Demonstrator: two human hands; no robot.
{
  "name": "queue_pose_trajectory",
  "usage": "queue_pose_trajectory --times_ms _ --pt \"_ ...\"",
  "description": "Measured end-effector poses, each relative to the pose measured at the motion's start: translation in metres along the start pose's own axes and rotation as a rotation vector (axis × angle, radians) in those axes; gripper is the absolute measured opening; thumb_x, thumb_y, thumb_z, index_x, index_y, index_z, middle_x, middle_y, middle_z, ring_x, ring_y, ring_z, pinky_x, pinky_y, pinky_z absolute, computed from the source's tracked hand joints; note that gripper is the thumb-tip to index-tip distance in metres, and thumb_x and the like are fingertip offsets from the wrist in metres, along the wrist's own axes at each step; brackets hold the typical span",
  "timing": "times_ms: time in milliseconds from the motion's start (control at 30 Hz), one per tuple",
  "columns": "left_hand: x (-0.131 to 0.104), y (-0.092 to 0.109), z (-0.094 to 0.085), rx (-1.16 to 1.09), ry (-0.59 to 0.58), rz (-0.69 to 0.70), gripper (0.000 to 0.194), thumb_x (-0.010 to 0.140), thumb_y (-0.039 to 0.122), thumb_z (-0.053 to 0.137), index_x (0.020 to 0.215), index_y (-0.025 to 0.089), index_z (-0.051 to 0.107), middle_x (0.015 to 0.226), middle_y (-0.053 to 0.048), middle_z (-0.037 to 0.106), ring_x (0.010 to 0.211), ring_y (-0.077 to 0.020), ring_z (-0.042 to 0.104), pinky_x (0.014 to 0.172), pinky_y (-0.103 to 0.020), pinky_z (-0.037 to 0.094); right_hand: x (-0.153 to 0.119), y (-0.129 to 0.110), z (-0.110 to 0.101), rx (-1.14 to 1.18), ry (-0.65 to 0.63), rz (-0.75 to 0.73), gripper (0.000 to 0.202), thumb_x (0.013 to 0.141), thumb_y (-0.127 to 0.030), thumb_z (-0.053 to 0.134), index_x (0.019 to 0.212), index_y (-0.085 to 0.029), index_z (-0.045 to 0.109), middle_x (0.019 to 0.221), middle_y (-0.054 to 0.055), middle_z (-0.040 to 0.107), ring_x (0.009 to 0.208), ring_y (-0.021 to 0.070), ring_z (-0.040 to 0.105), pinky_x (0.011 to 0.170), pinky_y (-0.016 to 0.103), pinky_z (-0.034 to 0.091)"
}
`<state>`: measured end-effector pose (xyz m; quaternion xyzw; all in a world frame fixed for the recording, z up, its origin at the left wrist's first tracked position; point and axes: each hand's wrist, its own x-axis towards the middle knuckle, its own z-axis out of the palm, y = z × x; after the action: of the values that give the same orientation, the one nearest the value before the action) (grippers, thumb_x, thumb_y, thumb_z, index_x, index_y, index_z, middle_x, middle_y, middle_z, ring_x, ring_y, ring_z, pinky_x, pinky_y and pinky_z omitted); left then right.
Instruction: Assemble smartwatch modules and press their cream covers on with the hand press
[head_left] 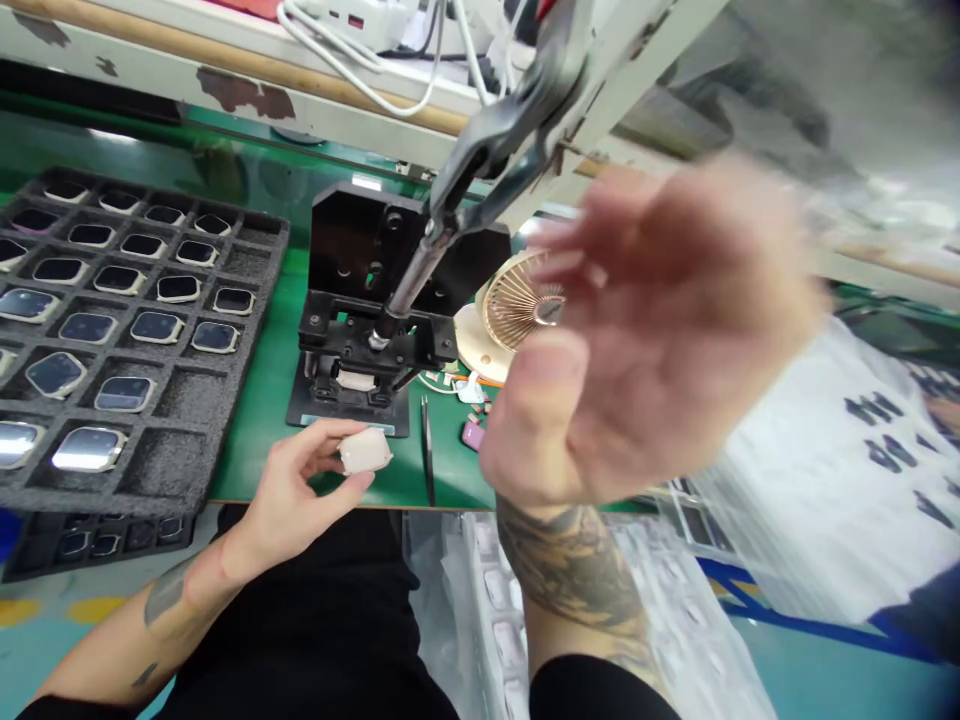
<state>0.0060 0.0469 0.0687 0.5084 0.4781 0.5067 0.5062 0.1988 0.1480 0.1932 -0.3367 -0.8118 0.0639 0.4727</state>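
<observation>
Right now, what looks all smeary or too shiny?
In the head view, the right hand is smeared, probably by moving; the left hand and its white piece look clearer; white glare covers part of a watch near the front of the tray.

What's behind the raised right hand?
Part of a fan shows past the fingers of the right hand. The rest of the fan, and whatever sits directly behind the palm, is covered; can't tell.
</observation>
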Motion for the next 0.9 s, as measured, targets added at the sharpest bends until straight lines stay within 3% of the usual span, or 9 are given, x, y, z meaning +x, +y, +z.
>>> queue_pose_trajectory --times_ms 67,100,167,233,333,500,600,733,900 --pt "-0.007 0.001 -0.010 0.200 0.063 0.145 0.035 0.095 0.020 0.088 0.129 0.024 0.083 0.121 -0.008 0.089 0.098 -0.0227 0.087 0.084 -0.030 0.072 -0.028 0.007 0.001 0.062 0.052 -0.102 0.036 0.113 -0.024 0.059 0.148 -0.025 0.067 0.124 0.006 0.080 0.116 0.0220 0.081 0.102 0.042 0.072" --pt "-0.011 0.001 -0.015 0.285 0.087 0.212 0.035 0.094 0.020 0.088 0.129 0.025 0.084 0.118 -0.007 0.089 0.092 -0.0213 0.086 0.082 -0.030 0.071 -0.042 0.011 0.004 0.076 -0.039 -0.111 0.034 0.110 -0.019 0.064 0.143 -0.026 0.071 0.120 0.005 0.081 0.109 0.0217 0.081 0.099 0.042 0.073" --pt "-0.015 -0.002 -0.021 0.388 0.116 0.309 0.038 0.092 0.018 0.088 0.129 0.025 0.084 0.112 -0.006 0.090 0.082 -0.0198 0.083 0.079 -0.030 0.070 -0.068 0.020 0.018 0.042 -0.329 -0.055 0.036 0.109 -0.017 0.063 0.144 -0.024 0.070 0.132 0.009 0.081 0.120 0.0260 0.080 0.105 0.048 0.072" --pt "-0.017 -0.005 -0.023 0.422 0.130 0.354 0.042 0.091 0.016 0.089 0.131 0.026 0.084 0.111 -0.005 0.089 0.081 -0.0197 0.083 0.079 -0.030 0.070 -0.086 0.028 0.037 -0.025 -0.474 0.006 0.044 0.111 -0.019 0.059 0.155 -0.021 0.064 0.150 0.015 0.073 0.141 0.0327 0.071 0.120 0.060 0.065" --pt "-0.018 -0.006 -0.021 0.406 0.148 0.359 0.048 0.092 0.015 0.089 0.138 0.027 0.083 0.114 -0.006 0.089 0.085 -0.0208 0.083 0.082 -0.031 0.071 -0.095 0.037 0.070 -0.114 -0.568 0.074 0.051 0.111 -0.014 0.052 0.161 -0.016 0.059 0.156 0.020 0.068 0.149 0.0353 0.065 0.129 0.065 0.057" --pt "-0.021 0.001 -0.018 0.425 0.150 0.382 0.057 0.096 0.017 0.087 0.150 0.031 0.077 0.133 -0.011 0.079 0.106 -0.0265 0.080 0.084 -0.035 0.069 -0.090 0.045 0.096 -0.188 -0.592 0.178 0.038 0.112 -0.013 0.047 0.142 -0.013 0.071 0.129 0.021 0.076 0.126 0.0360 0.073 0.115 0.060 0.064" --pt "-0.020 0.003 -0.020 0.530 0.212 0.395 0.064 0.101 0.016 0.082 0.161 0.033 0.069 0.134 -0.012 0.073 0.104 -0.0245 0.077 0.086 -0.035 0.067 -0.095 0.039 0.083 -0.098 -0.486 0.189 0.040 0.113 -0.014 0.048 0.148 -0.016 0.067 0.136 0.019 0.075 0.131 0.0345 0.072 0.117 0.057 0.063" --pt "0.000 0.000 -0.019 0.805 0.239 0.406 0.060 0.110 0.019 0.070 0.168 0.031 0.061 0.141 -0.013 0.078 0.117 -0.0293 0.081 0.099 -0.039 0.065 -0.111 0.024 0.044 0.008 -0.357 0.167 0.056 0.111 -0.009 0.051 0.166 -0.025 0.055 0.152 0.015 0.070 0.144 0.0298 0.068 0.123 0.053 0.062" --pt "0.042 0.004 0.000 1.188 0.112 0.234 0.043 0.111 0.014 0.058 0.148 0.024 0.078 0.150 -0.014 0.079 0.081 -0.0264 0.085 0.063 -0.036 0.058 -0.127 0.019 0.010 -0.028 -0.256 0.218 0.062 0.108 -0.007 0.059 0.167 -0.028 0.056 0.155 0.014 0.070 0.147 0.0293 0.068 0.124 0.054 0.062"
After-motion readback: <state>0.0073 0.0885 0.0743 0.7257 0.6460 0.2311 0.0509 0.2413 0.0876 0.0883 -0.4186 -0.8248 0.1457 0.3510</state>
